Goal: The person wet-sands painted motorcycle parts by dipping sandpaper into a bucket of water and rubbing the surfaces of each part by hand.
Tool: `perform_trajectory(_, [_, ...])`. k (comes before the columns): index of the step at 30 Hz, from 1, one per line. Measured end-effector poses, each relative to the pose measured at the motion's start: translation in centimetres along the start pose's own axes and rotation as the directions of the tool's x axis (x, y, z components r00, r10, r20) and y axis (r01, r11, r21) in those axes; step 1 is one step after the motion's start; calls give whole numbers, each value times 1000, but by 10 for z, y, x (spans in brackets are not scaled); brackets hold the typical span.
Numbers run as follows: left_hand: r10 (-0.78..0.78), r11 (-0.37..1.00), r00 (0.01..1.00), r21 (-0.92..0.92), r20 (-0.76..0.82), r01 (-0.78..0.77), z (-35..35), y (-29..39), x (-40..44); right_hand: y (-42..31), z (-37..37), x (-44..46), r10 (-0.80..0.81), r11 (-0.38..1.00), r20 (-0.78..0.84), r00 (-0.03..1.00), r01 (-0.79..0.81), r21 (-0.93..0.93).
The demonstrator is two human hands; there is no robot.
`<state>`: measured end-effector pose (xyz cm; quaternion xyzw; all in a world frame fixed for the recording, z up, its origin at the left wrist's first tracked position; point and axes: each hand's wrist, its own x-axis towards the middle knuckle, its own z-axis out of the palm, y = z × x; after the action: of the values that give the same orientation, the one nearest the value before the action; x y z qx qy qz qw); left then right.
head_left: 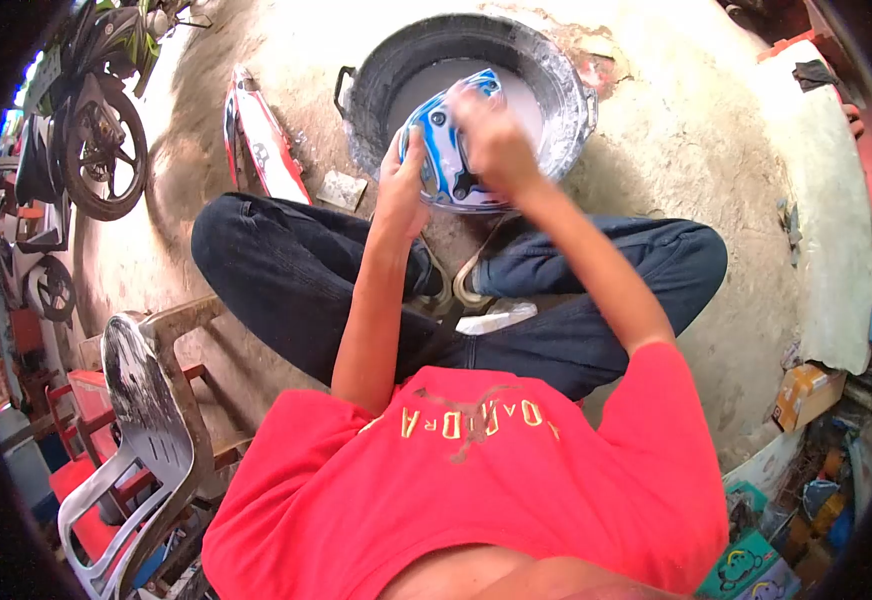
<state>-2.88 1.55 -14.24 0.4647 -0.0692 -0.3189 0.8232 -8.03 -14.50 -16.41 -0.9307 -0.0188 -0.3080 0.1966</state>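
A blue, white and black plastic panel with round holes is held tilted above a large black tub of cloudy whitish liquid. My left hand grips the panel's left edge, thumb on its face and fingers behind. My right hand is curled against the panel's upper right face. Motion blurs its fingers, and whatever they hold is hidden.
A red and white panel lies on the concrete floor left of the tub, near a small pale flat piece. A worn grey plastic chair stands at left, with a motorcycle beyond. At right are a pale slab and a cardboard box.
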Motion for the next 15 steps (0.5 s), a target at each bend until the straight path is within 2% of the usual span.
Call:
perform_trajectory(2, [9,1000,999,-3,52,-9,-8,-9,1,38,3,8,229,974,-73,971,-228,15])
perform_trajectory(4, [13,1000,998,16,56,-14,-6,-10,5,5,-1,-6,206,976,51,977,-209,55])
perform_trajectory(5, [23,999,998,23,53,-24,-12,-15,9,-14,7,-17,62,994,-9,998,-61,88])
perform_trajectory(6, [22,999,999,-34,40,-21,-11,-15,6,-41,4,-23,23,992,25,999,-26,127])
perform_trajectory(8, [33,989,999,-143,19,-30,-4,-8,4,-40,-1,-18,-16,983,54,998,6,185])
perform_trajectory(10, [21,997,999,-69,-28,-23,0,-2,-1,-3,1,-3,173,978,19,985,-174,112])
perform_trajectory(11, [26,998,999,-59,-32,-28,0,-4,0,5,0,1,177,982,-52,983,-173,77])
perform_trajectory(12, [37,998,999,-53,-30,-39,3,-5,3,-5,-2,-3,130,987,-31,991,-126,98])
perform_trajectory(13, [40,986,999,-162,-21,-43,5,-5,5,-26,-1,-10,81,990,-14,997,-79,120])
perform_trajectory(15, [23,986,990,-163,-136,-46,-6,-4,11,-62,3,-33,-28,993,33,999,24,118])
